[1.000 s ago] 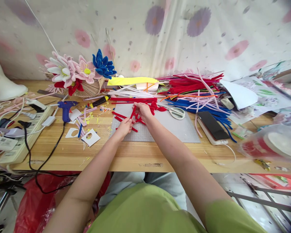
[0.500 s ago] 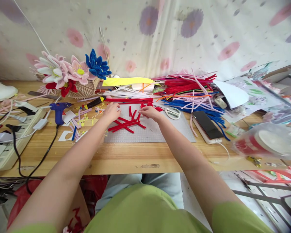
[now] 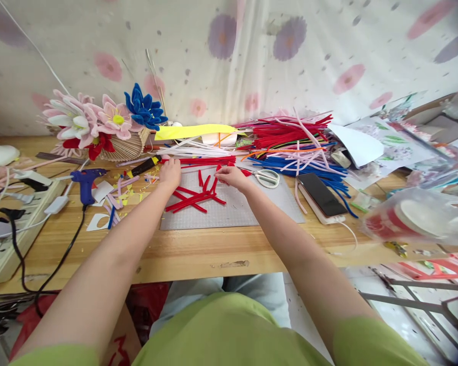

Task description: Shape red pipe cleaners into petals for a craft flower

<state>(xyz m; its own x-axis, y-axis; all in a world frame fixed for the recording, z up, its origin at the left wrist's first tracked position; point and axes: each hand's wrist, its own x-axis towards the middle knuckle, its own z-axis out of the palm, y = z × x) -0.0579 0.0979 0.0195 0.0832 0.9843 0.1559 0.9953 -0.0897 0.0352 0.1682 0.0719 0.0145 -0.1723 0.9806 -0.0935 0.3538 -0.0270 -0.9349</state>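
Note:
My left hand (image 3: 170,173) reaches to the left end of a bundle of long red pipe cleaners (image 3: 204,161), its fingers curled over the ends; the fingertips are partly hidden. My right hand (image 3: 232,176) is closed in a pinch on a small red pipe cleaner piece (image 3: 218,167). In front of both hands, several cut red pipe cleaners (image 3: 193,200) lie crossed on the grey cutting mat (image 3: 229,218). Scissors (image 3: 267,178) with pale handles rest on the mat, just right of my right hand.
Left stand a blue glue gun (image 3: 86,184), a power strip (image 3: 30,239) with cables and fuzzy flowers (image 3: 114,119). Behind lie red pipe cleaners (image 3: 286,133) and blue ones (image 3: 313,172). A phone (image 3: 322,194) and a bagged cup (image 3: 400,218) are right.
The view has shifted slightly. My left hand has moved a little further back onto the end of the red bundle. My right hand stays almost in place, still pinching.

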